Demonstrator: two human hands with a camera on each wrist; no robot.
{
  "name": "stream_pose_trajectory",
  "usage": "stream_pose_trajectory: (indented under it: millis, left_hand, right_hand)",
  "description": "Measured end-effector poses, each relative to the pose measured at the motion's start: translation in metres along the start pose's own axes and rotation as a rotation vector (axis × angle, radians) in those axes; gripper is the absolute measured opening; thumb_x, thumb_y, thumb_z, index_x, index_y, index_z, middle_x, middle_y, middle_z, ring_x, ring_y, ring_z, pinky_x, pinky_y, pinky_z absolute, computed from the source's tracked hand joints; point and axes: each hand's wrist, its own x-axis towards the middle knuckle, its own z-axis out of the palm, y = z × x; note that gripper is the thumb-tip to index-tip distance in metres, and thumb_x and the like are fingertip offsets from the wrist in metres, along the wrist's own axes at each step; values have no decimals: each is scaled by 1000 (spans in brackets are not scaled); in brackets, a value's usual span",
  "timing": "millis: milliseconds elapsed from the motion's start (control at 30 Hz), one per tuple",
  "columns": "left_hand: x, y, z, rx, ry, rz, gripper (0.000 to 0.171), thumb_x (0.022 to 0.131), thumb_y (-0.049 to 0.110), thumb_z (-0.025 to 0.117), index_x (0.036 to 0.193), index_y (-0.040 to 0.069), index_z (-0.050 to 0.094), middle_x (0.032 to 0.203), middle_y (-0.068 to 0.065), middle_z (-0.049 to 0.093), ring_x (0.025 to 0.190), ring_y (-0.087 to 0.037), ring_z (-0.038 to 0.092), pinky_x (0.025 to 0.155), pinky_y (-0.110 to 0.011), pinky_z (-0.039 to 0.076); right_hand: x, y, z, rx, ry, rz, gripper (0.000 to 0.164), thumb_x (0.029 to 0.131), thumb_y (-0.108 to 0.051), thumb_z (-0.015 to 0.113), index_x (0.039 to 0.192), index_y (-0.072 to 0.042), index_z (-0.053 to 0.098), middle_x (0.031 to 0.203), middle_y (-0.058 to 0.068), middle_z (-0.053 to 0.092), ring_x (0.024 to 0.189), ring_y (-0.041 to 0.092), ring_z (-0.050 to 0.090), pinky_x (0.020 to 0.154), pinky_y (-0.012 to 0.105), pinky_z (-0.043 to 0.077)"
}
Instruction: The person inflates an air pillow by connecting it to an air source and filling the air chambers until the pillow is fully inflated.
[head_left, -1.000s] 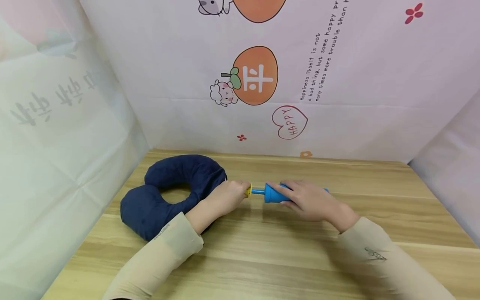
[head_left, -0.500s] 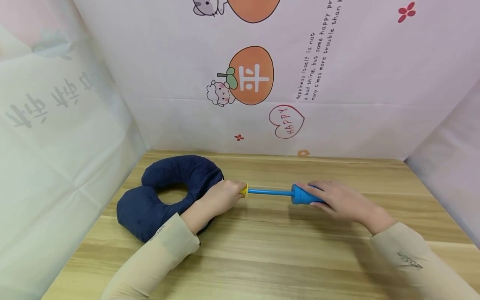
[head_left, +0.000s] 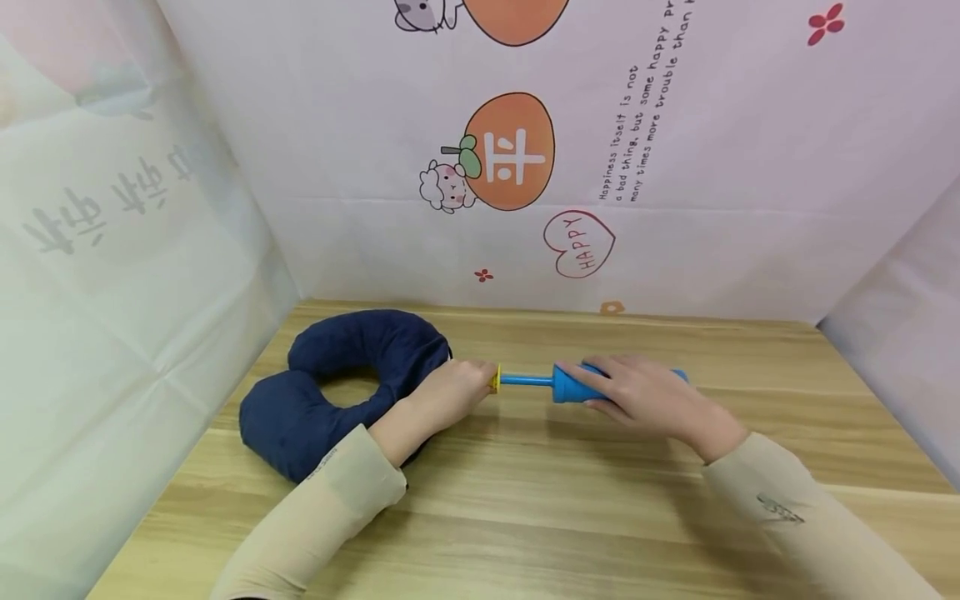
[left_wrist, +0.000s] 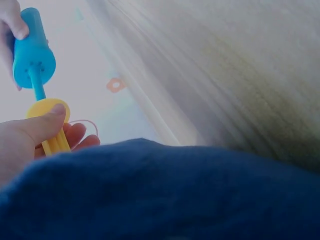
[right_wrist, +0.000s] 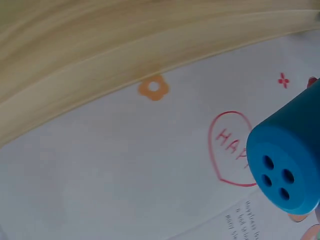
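Note:
Both hands hold a hand pump (head_left: 567, 386) with a blue barrel and a thin blue rod (head_left: 527, 380), lying level over the table. My right hand (head_left: 643, 395) grips the barrel. Beside the pillow, my left hand (head_left: 455, 392) grips the yellow end piece (left_wrist: 49, 108), its thumb against the yellow flange in the left wrist view. A short stretch of rod shows between the hands. In the right wrist view the barrel's end (right_wrist: 281, 170) shows several holes. The navy U-shaped neck pillow (head_left: 282, 421) lies at the left, partly hidden behind my left hand and sleeve.
The wood-grain table (head_left: 525, 517) meets a white printed backdrop (head_left: 360, 242) at its far edge. White cloth panels also stand at the left (head_left: 172, 275) and right sides.
My right hand slid the barrel rightward, drawing out a long length of rod, then came back left, so less rod shows. My left hand and the neck pillow have stayed nearly still.

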Motion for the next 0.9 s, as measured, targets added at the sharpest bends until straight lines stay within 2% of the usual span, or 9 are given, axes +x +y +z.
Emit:
stream_pose_trajectory:
  millis: [33, 133, 233, 300, 500, 767, 900]
  left_hand:
    - [0, 0, 0, -1, -1, -2, 13, 94, 11, 76, 97, 2, 66, 87, -8, 70, 73, -20, 69, 63, -27, 55]
    - [1, 0, 0, 2, -8, -5, 14, 93, 11, 77, 97, 2, 67, 87, -9, 71, 73, -20, 70, 64, -27, 56]
    - [2, 2, 0, 29, -4, 15, 15, 92, 11, 78, 97, 1, 68, 86, -9, 71, 73, -20, 71, 65, -27, 56]
    - [3, 4, 0, 53, -3, 31, 16, 92, 11, 78, 99, 0, 69, 86, -9, 71, 73, -20, 71, 65, -26, 57]
    - [4, 8, 0, 72, -26, 26, 23, 92, 12, 78, 108, -2, 70, 89, -10, 72, 75, -20, 71, 68, -26, 57]
    - [2, 3, -2, -33, -4, -35, 19, 93, 12, 77, 108, 2, 71, 95, -11, 75, 81, -22, 73, 71, -30, 59]
    - [-1, -1, -5, -62, 2, -45, 17, 93, 13, 77, 106, 3, 70, 96, -10, 75, 81, -22, 73, 71, -31, 59]
  right_hand:
    - [5, -2, 1, -8, 5, -9, 58, 109, -48, 36, 151, -10, 49, 115, 16, 66, 91, 31, 69, 78, 47, 58]
    - [21, -9, 6, -13, 22, -34, 53, 106, -40, 55, 149, -8, 52, 112, 16, 67, 89, 30, 69, 79, 45, 58]
    - [35, -17, 12, -15, 38, -48, 62, 94, -28, 78, 148, -7, 54, 110, 15, 68, 88, 29, 69, 80, 44, 58]
    - [42, -21, 16, -20, 44, -47, 69, 87, -24, 85, 147, -7, 55, 109, 15, 68, 87, 28, 69, 81, 43, 58]
    - [49, -29, 24, -32, 29, -30, 71, 86, -26, 86, 147, -7, 56, 110, 15, 68, 90, 29, 70, 84, 45, 58]
    - [43, -23, 18, 16, -1, 3, 70, 91, -26, 80, 154, -14, 49, 118, 14, 66, 97, 29, 68, 87, 45, 57]
    - [31, -14, 14, 3, -7, -15, 76, 89, -24, 83, 154, -13, 46, 118, 15, 66, 97, 30, 68, 86, 46, 57]
